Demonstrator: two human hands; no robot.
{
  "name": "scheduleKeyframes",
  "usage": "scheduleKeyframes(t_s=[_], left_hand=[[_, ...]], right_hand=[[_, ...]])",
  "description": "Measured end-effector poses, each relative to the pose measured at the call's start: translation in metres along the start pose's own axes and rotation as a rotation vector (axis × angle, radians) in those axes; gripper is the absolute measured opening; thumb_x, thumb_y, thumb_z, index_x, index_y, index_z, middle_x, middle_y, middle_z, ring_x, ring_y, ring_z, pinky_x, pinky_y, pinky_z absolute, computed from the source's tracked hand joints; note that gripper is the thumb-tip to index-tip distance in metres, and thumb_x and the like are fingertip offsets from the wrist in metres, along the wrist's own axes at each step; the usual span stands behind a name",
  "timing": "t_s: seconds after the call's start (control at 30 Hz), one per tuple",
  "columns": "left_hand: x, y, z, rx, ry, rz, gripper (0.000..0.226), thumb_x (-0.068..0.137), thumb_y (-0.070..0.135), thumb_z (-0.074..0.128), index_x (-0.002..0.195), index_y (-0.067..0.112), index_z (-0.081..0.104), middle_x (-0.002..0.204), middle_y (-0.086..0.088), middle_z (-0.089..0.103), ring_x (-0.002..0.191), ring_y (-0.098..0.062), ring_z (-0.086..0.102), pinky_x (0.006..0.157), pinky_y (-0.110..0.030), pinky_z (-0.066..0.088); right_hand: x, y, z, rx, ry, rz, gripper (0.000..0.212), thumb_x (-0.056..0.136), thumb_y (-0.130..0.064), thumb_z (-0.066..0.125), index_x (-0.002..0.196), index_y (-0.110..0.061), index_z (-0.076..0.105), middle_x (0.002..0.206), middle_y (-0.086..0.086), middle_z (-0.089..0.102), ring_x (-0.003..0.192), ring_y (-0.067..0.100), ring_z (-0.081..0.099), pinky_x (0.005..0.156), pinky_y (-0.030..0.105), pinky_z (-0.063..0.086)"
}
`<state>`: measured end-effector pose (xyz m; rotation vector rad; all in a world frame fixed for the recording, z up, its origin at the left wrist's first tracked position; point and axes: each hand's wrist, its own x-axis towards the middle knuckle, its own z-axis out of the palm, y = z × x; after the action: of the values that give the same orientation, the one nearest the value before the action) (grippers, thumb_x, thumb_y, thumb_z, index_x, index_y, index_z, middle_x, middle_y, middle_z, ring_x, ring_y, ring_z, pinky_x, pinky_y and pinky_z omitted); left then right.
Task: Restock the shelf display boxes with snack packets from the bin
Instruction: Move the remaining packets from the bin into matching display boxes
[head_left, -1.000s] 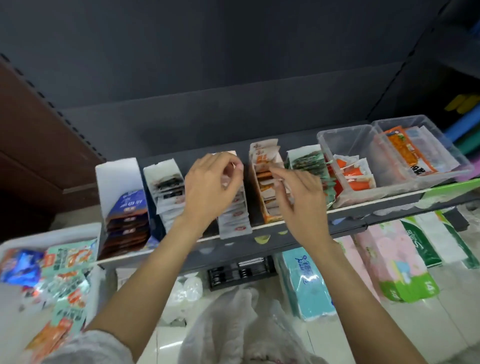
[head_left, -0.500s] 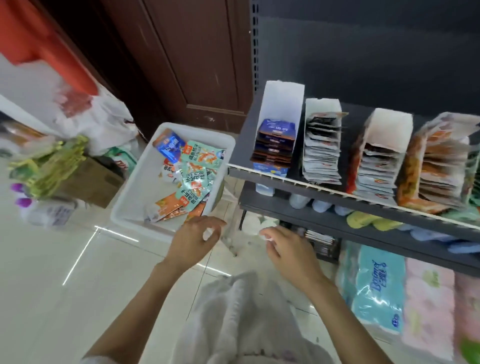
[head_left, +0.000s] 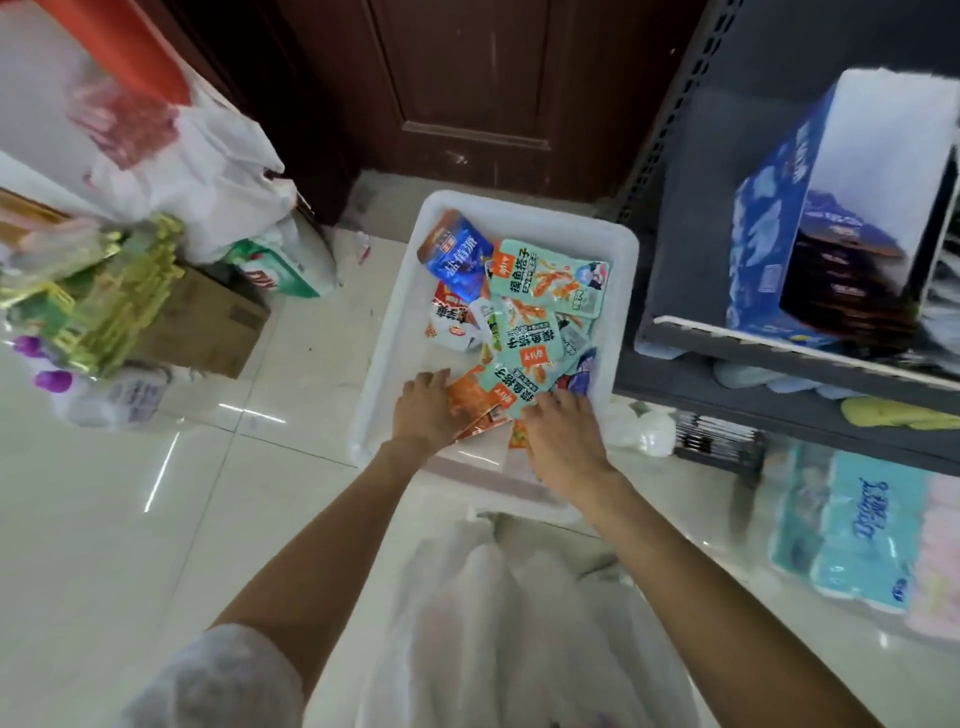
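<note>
Two hands in white plastic bin (head_left: 384, 332) on tiled floor beside shelf: left hand (head_left: 423, 410) grips orange snack packet (head_left: 475, 402); right hand (head_left: 563, 434) rests on mint-green packets (head_left: 524, 364), grip cannot be told. Bin also holds blue packet (head_left: 457, 254), Chinese lettering. Blue display box (head_left: 769, 244) on shelf (head_left: 691, 218). Tissue pack (head_left: 852, 540) below, script partly legible

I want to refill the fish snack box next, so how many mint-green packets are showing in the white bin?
3 show clearly: one at the upper right, one in the middle, one at the near end by the right hand. The bin holds a pile, so more may lie underneath.
</note>
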<state>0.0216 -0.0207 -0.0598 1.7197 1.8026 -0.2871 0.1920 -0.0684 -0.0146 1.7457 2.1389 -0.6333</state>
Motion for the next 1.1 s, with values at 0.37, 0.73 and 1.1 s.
scheduleKeyframes(t_s=[0.37,0.73,1.1], left_hand=[[0.030,-0.009,0.019,-0.001,-0.051,0.122,0.073,0.076,0.047,0.070,0.130,0.011,0.038,0.123,-0.015,0.045,0.114,-0.034,0.045,0.095,-0.042,0.041],[0.027,-0.001,-0.008,-0.082,-0.267,0.074,0.032,0.091,0.030,0.055,0.111,0.009,0.043,0.103,-0.011,0.064,0.091,-0.030,0.064,0.075,-0.035,0.050],[0.004,-0.007,-0.022,-0.215,-0.196,0.070,0.030,0.094,0.020,0.052,0.118,0.007,0.040,0.110,-0.014,0.063,0.092,-0.030,0.064,0.069,-0.034,0.046]], right_hand=[[0.009,-0.001,0.000,-0.424,-0.231,0.042,0.067,0.090,-0.034,0.051,0.148,-0.014,0.022,0.154,0.017,0.024,0.141,0.044,0.015,0.117,0.055,0.002],[0.037,-0.003,0.029,-0.391,-0.189,-0.379,0.052,0.091,-0.009,0.052,0.140,-0.022,0.039,0.148,0.000,0.035,0.131,0.026,0.033,0.106,0.039,0.030],[0.032,0.005,-0.006,-0.497,-0.111,-0.423,0.026,0.091,-0.018,0.056,0.112,-0.025,0.069,0.147,0.002,0.032,0.135,0.029,0.023,0.105,0.040,0.026]])
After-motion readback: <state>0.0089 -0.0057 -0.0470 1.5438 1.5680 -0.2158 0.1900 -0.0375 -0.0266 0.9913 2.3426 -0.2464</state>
